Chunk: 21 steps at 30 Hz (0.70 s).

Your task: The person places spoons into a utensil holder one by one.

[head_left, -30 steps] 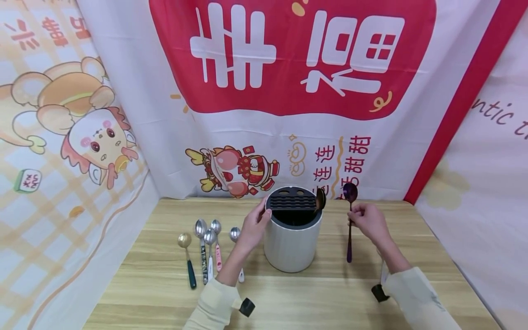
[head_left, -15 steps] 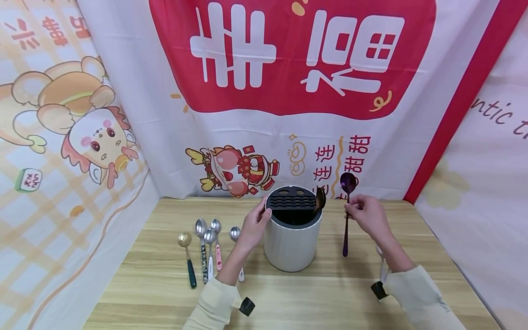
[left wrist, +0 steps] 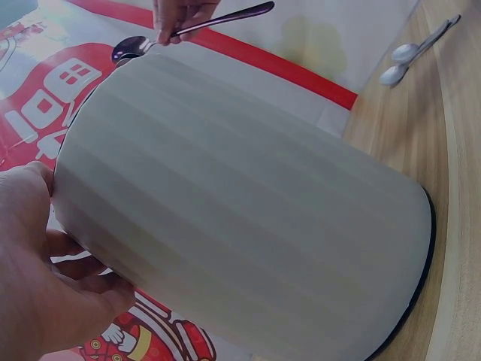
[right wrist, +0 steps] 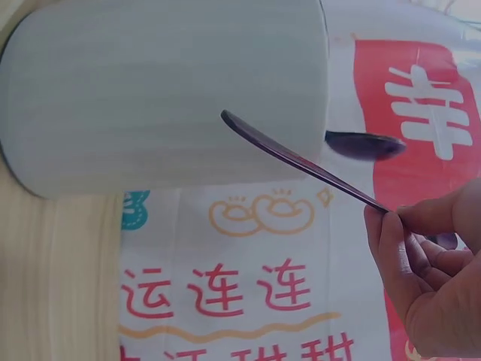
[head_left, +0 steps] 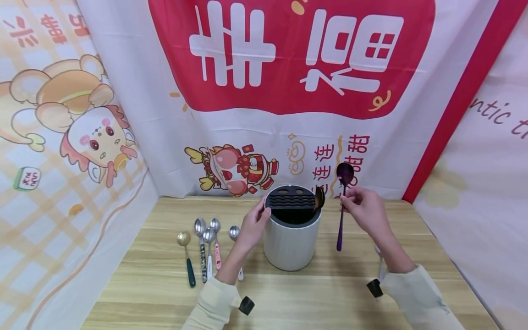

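Observation:
A pale grey, ribbed utensil holder (head_left: 290, 250) with a black slotted top stands upright on the table. My left hand (head_left: 253, 224) grips its upper left side, thumb at the rim, fingers against the wall. To its right, my right hand (head_left: 365, 208) pinches a purple metal spoon (head_left: 345, 173) around the middle of its handle. The spoon hangs in the air, bowl up, its handle (right wrist: 278, 150) slanting in the right wrist view. A dark spoon (head_left: 319, 197) stands in the holder at the right of its top, bowl above the rim; its handle is hidden inside.
Left of the holder lie several spoons, among them a gold-bowled one with a dark green handle (head_left: 190, 272) and one with a pink handle (head_left: 217, 256). Two silver spoons (left wrist: 406, 54) lie on the right side, partly hidden by my right forearm in the head view. Printed cloth hangs behind.
My right hand has moved left toward the holder, and the purple spoon has risen a little with it. The left hand and holder stay in place.

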{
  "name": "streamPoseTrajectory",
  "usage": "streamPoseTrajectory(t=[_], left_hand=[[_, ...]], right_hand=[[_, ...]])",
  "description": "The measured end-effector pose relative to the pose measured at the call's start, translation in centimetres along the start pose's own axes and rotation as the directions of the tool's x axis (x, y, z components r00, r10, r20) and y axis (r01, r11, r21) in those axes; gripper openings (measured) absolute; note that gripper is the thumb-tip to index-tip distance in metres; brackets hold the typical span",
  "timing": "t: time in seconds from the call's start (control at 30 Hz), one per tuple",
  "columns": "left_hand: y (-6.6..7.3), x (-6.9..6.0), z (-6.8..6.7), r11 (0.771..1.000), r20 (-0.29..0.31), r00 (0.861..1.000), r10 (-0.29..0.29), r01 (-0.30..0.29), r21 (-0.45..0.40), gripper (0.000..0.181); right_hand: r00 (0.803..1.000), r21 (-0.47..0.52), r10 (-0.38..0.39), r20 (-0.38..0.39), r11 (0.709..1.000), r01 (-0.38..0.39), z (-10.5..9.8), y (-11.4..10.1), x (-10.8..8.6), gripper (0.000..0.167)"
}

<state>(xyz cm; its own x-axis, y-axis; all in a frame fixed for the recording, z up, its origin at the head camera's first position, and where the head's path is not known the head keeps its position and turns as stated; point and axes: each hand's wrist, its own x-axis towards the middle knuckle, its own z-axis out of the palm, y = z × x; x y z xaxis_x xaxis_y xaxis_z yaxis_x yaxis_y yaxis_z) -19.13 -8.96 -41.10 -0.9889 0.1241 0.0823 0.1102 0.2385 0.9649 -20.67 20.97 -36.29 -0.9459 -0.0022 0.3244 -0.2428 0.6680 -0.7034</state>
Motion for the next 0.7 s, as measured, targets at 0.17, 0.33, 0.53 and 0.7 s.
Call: streamPoseTrajectory(t=[0.17, 0.33, 0.53, 0.7], left_hand=[[0.5, -0.2, 0.0, 1.000, 0.000, 1.000, 0.008, -0.008, 0.013, 0.055], [-0.5, 0.5, 0.0, 1.000, 0.002, 1.000, 0.004, -0.004, 0.012, 0.056], [-3.2, 1.8, 0.5, 1.000, -0.023, 1.000, 0.012, -0.012, -0.007, 0.057], [-3.7, 1.8, 0.5, 0.999, -0.045, 0.998, 0.035, -0.035, -0.001, 0.058]], right_hand=[[0.999, -0.028, -0.018, -0.027, 0.999, 0.018, -0.2, -1.0, -0.2, 0.013], [0.999, -0.009, -0.030, -0.039, 1.000, 0.029, -0.4, -2.2, -0.4, 0.013], [0.995, 0.014, -0.074, -0.069, 0.997, 0.075, -0.2, -3.8, -0.6, 0.012], [0.984, 0.020, -0.136, -0.111, 0.990, 0.139, -0.1, -5.0, -0.5, 0.012]])
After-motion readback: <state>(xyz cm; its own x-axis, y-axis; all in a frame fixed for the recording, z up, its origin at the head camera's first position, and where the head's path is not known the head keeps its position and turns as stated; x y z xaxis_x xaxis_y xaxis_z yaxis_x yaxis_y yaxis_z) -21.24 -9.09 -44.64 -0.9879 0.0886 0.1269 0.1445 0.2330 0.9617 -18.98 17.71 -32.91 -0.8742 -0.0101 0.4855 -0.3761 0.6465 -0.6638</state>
